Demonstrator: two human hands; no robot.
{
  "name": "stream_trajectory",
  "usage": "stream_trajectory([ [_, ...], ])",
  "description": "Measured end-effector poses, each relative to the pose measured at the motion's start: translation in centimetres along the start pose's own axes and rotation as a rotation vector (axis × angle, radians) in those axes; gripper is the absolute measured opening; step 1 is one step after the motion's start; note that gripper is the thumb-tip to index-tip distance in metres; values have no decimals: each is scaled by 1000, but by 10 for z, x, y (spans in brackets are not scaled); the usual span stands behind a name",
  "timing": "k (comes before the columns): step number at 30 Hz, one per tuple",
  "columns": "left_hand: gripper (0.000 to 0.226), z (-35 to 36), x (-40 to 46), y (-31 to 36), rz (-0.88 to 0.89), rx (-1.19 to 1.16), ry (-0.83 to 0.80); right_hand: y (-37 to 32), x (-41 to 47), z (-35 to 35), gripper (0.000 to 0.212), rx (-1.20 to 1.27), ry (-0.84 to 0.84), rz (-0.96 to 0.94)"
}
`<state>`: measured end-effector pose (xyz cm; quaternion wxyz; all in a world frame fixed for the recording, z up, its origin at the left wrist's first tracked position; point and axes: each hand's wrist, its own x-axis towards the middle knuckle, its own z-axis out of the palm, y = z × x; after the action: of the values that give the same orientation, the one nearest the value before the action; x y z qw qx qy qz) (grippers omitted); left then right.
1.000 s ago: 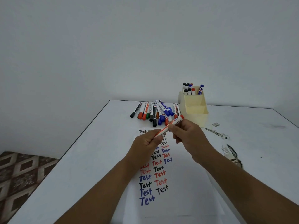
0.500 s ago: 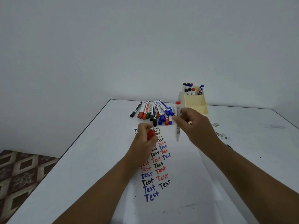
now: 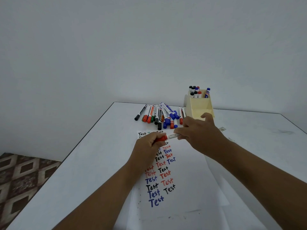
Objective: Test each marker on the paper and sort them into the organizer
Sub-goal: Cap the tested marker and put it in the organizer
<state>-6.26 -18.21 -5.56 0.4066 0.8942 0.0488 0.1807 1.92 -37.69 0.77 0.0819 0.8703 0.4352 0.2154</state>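
While the left hand (image 3: pixel 147 143) curls round the red cap end and the right hand (image 3: pixel 197 131) pinches the white barrel, the red marker (image 3: pixel 171 136) hangs level over the top of the paper (image 3: pixel 186 180); recapping looks under way, so next comes dropping it into the organizer (image 3: pixel 199 107)

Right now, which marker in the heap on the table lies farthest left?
The black-capped white marker at the heap's left edge. It lies slanted and a little apart, its black cap toward the person, while the red-capped white marker and the others crowd together.
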Motion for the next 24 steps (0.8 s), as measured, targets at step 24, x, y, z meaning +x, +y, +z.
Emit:
stream_trajectory([
  [24,21,0,-1,-3,-14,-69,62,-27,13,11,26,80,-91,46],
])
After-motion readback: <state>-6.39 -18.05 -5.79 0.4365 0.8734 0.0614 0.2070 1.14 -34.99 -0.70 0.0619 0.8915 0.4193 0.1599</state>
